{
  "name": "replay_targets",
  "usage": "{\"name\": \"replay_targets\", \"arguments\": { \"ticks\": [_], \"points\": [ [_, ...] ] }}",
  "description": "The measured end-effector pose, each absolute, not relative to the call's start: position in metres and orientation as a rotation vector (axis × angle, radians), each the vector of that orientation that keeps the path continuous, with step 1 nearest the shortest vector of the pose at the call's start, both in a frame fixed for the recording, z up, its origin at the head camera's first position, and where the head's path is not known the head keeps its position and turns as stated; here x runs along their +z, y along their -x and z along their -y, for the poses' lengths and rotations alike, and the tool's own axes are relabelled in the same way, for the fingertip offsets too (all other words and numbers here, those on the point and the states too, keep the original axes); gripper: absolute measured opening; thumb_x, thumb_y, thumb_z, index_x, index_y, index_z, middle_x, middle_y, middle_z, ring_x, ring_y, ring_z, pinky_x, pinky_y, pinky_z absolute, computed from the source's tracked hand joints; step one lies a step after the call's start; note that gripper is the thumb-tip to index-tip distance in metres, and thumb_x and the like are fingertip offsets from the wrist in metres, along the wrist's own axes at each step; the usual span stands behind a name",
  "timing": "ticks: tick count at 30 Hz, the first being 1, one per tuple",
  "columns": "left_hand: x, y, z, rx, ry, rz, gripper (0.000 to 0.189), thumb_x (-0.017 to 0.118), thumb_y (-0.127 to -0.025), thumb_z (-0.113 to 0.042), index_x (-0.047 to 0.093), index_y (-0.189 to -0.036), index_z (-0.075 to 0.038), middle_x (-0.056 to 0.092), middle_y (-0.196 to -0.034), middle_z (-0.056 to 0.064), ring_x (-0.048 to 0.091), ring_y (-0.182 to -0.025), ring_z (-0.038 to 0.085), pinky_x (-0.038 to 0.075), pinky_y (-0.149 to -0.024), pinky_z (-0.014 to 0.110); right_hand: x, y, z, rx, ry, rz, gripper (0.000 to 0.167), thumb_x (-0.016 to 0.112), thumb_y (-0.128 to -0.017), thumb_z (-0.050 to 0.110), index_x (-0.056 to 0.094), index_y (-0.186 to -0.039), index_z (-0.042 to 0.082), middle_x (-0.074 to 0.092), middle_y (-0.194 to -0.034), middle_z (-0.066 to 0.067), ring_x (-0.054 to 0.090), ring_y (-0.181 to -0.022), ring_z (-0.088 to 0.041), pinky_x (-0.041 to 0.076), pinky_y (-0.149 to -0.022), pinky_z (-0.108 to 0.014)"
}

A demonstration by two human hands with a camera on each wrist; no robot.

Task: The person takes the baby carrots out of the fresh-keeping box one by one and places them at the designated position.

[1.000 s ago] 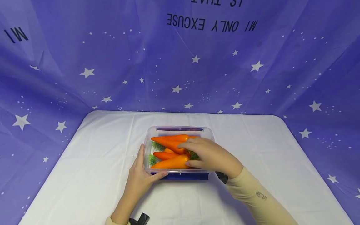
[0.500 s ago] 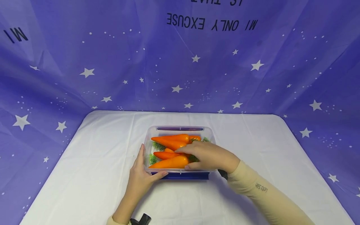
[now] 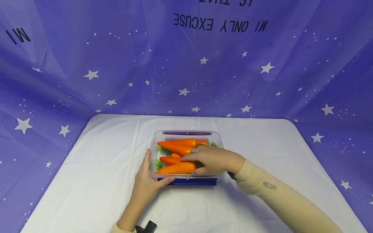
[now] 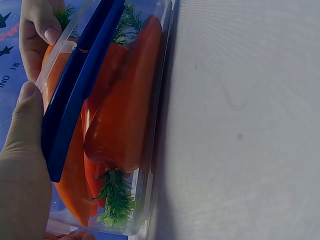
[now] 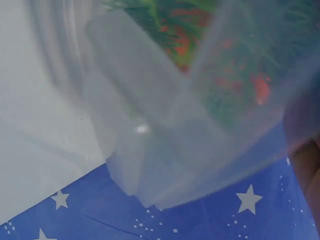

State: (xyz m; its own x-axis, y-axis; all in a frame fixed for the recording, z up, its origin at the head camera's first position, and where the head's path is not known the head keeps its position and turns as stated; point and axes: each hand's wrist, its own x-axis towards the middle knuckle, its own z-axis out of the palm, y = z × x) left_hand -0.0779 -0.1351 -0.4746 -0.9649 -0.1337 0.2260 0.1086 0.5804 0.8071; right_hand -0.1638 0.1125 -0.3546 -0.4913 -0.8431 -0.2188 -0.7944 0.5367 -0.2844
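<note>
A clear plastic box (image 3: pixel 217 136) with blue latches (image 3: pixel 192 182) holds several orange artificial carrots with green feathery tops. My left hand (image 3: pixel 147 183) holds its near left corner, fingers along the left wall; in the left wrist view the thumb (image 4: pixel 25 120) lies against the front latch. Reaching in from the right, my right hand (image 3: pixel 215 160) grips the thick end of the nearest carrot (image 3: pixel 176 168), thumb on its near side and fingers on the far side. Another carrot (image 3: pixel 177 147) lies behind it. My hand hides the carrots' right ends; the right wrist view is blurred by the box wall.
The box stands on a white cloth-covered table (image 3: pixel 110 155). A purple-blue curtain (image 3: pixel 163 106) with white stars and lettering rises behind and beside the table.
My right hand has lowered into the box and settled around the nearest carrot's thick end, which has shifted slightly left. My left hand has stayed at the box's corner.
</note>
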Motion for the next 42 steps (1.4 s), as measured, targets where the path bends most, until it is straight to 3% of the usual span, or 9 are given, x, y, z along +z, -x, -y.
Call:
{"name": "replay_targets", "arguments": {
  "ticks": [13,16,20,27,32,36,42],
  "points": [
    [-0.474,0.078,0.135,-1.341,-0.027,2.552,0.128,0.092,-0.062,-0.049,0.016,-0.16,-0.017,0.037,-0.157,0.018,0.045,-0.138,0.037,0.043,-0.107,0.058,-0.358,0.174,-0.106,-0.163,1.357,-2.362,0.062,0.064,-0.09,0.041,0.041,-0.148,0.047,0.053,-0.101,0.009,0.051,-0.087,-0.014,0.045,-0.08,-0.029],
    [-0.474,0.078,0.135,-1.35,-0.027,2.55,0.128,0.092,-0.062,-0.049,0.015,-0.161,-0.02,0.036,-0.157,0.017,0.044,-0.139,0.037,0.043,-0.107,0.058,-0.359,0.175,-0.103,-0.173,1.346,-2.342,0.061,0.062,-0.091,0.046,0.04,-0.148,0.048,0.061,-0.12,0.012,0.058,-0.102,-0.013,0.047,-0.091,-0.035],
    [-0.474,0.078,0.135,-1.347,-0.019,2.548,0.128,0.091,-0.063,-0.049,0.014,-0.161,-0.022,0.037,-0.157,0.017,0.045,-0.138,0.038,0.043,-0.107,0.058,-0.362,0.178,-0.1,-0.234,1.352,-2.297,0.06,0.062,-0.093,0.051,0.04,-0.149,0.047,0.05,-0.147,0.016,0.054,-0.123,-0.01,0.044,-0.106,-0.04],
    [-0.477,0.08,0.135,-1.33,-0.021,2.552,0.129,0.092,-0.062,-0.048,0.014,-0.161,-0.018,0.037,-0.157,0.019,0.044,-0.138,0.039,0.043,-0.107,0.059,-0.36,0.182,-0.106,-0.277,1.327,-2.228,0.059,0.059,-0.097,0.047,0.037,-0.152,0.042,0.044,-0.152,0.016,0.047,-0.136,-0.014,0.038,-0.114,-0.041],
    [-0.476,0.08,0.136,-1.334,-0.033,2.553,0.129,0.092,-0.062,-0.048,0.014,-0.161,-0.018,0.037,-0.157,0.019,0.044,-0.139,0.038,0.042,-0.108,0.058,-0.358,0.183,-0.11,-0.287,1.342,-2.201,0.059,0.054,-0.1,0.04,0.033,-0.155,0.037,0.043,-0.155,0.005,0.041,-0.141,-0.018,0.034,-0.118,-0.045],
    [-0.475,0.079,0.135,-1.334,-0.039,2.555,0.129,0.092,-0.062,-0.047,0.015,-0.16,-0.015,0.037,-0.156,0.02,0.045,-0.138,0.04,0.043,-0.107,0.059,-0.36,0.184,-0.112,-0.326,1.42,-2.199,0.062,0.053,-0.1,0.032,0.03,-0.156,0.032,0.038,-0.158,-0.003,0.042,-0.14,-0.018,0.037,-0.115,-0.045],
    [-0.475,0.079,0.135,-1.332,-0.057,2.559,0.129,0.092,-0.062,-0.049,0.015,-0.161,-0.019,0.037,-0.157,0.018,0.045,-0.138,0.038,0.043,-0.107,0.058,-0.362,0.183,-0.113,-0.28,1.375,-2.321,0.069,0.056,-0.092,0.032,0.028,-0.154,0.044,0.045,-0.153,0.01,0.056,-0.122,-0.011,0.045,-0.103,-0.04]
  ]
}}
